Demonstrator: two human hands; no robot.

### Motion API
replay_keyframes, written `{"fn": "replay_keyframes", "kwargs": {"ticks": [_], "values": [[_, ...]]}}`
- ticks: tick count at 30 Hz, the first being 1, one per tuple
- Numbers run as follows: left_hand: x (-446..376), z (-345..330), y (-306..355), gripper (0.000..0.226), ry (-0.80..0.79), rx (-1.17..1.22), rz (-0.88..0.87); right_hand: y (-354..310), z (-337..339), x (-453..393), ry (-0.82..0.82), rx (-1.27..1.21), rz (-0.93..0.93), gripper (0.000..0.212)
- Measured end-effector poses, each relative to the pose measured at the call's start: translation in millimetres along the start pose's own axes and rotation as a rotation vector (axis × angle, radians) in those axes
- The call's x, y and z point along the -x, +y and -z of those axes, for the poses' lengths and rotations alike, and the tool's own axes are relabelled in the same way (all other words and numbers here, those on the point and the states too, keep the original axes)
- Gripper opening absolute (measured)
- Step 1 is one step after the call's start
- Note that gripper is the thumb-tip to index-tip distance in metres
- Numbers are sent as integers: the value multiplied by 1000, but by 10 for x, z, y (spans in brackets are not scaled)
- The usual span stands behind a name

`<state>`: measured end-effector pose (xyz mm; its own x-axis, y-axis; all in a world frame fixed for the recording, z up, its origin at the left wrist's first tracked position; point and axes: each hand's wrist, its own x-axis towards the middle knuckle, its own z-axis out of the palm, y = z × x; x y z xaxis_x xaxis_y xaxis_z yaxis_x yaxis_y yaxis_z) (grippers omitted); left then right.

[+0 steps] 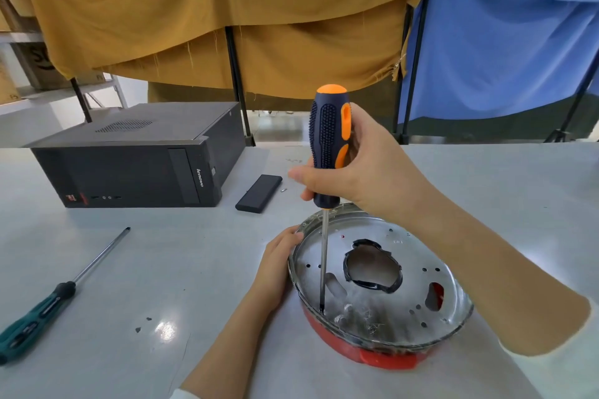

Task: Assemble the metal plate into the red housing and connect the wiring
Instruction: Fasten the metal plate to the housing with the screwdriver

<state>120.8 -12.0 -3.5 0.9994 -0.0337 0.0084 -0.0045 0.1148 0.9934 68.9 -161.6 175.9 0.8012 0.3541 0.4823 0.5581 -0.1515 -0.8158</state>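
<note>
Right hand (353, 172) raised above the far rim of the metal plate (382, 278), fingers and thumb wrapped round the lower part of the blue-and-orange handle of a screwdriver (329, 139). Thumb pointing left across the handle, knuckles turned away, forearm running down and to the right over the plate's right edge. Tool held upright, shaft dropping straight to the plate, dark tip set at a small hole near the plate's front left.

Left hand (278, 266) pressed to the plate's left rim, fingers curved against the edge, fingertips (296, 233) hooked at the lip, forearm coming up from the lower middle.

Plate round, shiny, seated on top of the red housing (385, 356), which shows only as a red band and tab beneath the plate's near edge. Large ragged black-edged opening at the plate's middle, smaller slots and holes around it, red visible through one cutout on the right. No wiring discernible.

Left of the plate, well apart, a green-handled screwdriver (35, 317) lying flat on the grey table (162, 269). Beyond the plate, a small black rectangular bar (259, 193); further left of that, a black computer case (136, 155) lying on its side. Behind the table, mustard cloth (210, 10) and blue cloth (505, 32) hung on dark stands.
</note>
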Motion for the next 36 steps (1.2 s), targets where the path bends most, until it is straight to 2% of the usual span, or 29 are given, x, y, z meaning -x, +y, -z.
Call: {"fn": "replay_keyframes", "kwargs": {"ticks": [2, 5, 7, 8, 10, 12, 14, 15, 17, 19, 21, 23, 25, 27, 29, 36], "values": [[12, -5, 9, 30, -7, 2, -3, 16, 16, -7, -28, -26, -31, 45], [8, 4, 9, 30, -17, 4, -7, 15, 174, 29, -339, -219, -102, 55], [6, 6, 13, 28, -21, -10, -23, 4, 240, 68, -471, -330, -93, 53], [3, 1, 15, 26, -27, -20, -34, 4, 232, 78, -461, -296, -82, 48], [7, -16, 25, 25, -48, -38, -48, 15, 164, 66, -313, -163, -74, 39], [9, -19, 25, 26, -47, -33, -43, 46, 61, 25, -83, -16, -93, 46], [32, -25, 39, 30, -35, 4, -35, 91, -16, -1, 55, 93, -73, 51], [39, -28, 42, 34, -36, 27, -29, 103, -14, -4, 45, 103, -69, 50], [40, -23, 42, 40, -37, 46, -23, 93, 60, 9, -139, -26, -105, 52], [19, -16, 29, 34, -24, 36, -25, 92, 159, 56, -346, -253, -99, 55], [-4, -13, 18, 29, -17, 12, -27, 73, 224, 101, -467, -364, -38, 50], [-10, -8, 11, 26, -20, -24, -50, 45, 222, 99, -427, -310, -19, 43], [-8, -5, 4, 25, -37, -37, -69, 34, 161, 71, -272, -225, -59, 41], [-7, -6, 5, 26, -45, -49, -69, 70, 77, 38, -56, -85, -69, 49], [4, -10, 13, 27, -31, -38, -47, 112, 14, 21, 34, -7, -54, 51], [-6, -11, 7, 30, -8, 30, -11, 93, 221, 84, -409, -374, -71, 46]]}}
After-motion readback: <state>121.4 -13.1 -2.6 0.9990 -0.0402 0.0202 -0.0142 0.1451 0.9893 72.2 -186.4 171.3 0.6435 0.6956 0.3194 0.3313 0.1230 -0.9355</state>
